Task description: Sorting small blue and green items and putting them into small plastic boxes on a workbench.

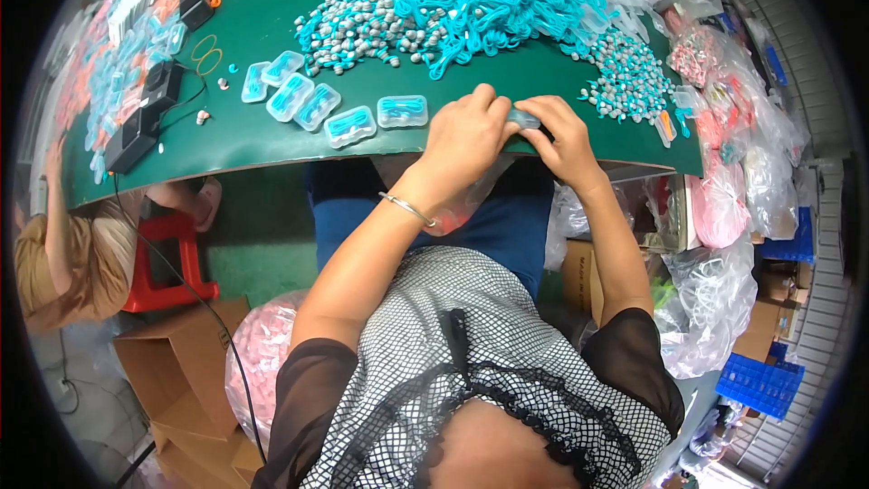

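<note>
My left hand [466,136] and my right hand [563,138] meet at the near edge of a green table [262,136]. Between their fingertips they press a small clear plastic case [525,118] with something teal inside. To the left of my hands lies a row of several closed clear cases [348,125] with teal cords inside. Behind my hands sits a big heap of teal cords with grey earplugs [453,9]. A smaller pile of earplugs [629,72] lies to the right of my right hand.
Black boxes with a cable [149,109] stand at the table's left. Another person [72,244] sits left by a red stool [172,258]. Cardboard boxes [181,371] and a pink bag [258,353] lie below; plastic bags [724,199] and blue crates [760,385] crowd the right.
</note>
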Demonstrator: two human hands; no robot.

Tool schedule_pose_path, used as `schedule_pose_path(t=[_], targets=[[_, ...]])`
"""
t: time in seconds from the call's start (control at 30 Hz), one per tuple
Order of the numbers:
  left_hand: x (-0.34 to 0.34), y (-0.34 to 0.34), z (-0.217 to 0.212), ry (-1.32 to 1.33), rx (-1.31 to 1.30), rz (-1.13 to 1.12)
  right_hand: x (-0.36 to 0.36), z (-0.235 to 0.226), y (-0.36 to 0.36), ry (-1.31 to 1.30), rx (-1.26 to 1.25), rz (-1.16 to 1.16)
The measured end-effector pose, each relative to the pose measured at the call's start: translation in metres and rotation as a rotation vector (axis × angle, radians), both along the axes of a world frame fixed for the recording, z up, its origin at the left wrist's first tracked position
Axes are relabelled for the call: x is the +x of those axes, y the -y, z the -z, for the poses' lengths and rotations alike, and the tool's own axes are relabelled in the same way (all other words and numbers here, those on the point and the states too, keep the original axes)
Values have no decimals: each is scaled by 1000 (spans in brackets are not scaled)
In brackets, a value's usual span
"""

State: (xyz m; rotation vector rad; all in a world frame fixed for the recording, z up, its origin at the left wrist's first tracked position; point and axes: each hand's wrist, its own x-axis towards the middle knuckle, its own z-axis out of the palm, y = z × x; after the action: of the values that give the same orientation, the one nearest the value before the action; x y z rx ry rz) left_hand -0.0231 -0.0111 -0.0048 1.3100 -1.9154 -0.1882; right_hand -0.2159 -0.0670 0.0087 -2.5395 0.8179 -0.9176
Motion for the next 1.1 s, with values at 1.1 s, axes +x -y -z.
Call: schedule_pose_path(t=[1.1], targets=[[166,-56,-15,132,11,-552,171,-12,-15,29,-45,-247]])
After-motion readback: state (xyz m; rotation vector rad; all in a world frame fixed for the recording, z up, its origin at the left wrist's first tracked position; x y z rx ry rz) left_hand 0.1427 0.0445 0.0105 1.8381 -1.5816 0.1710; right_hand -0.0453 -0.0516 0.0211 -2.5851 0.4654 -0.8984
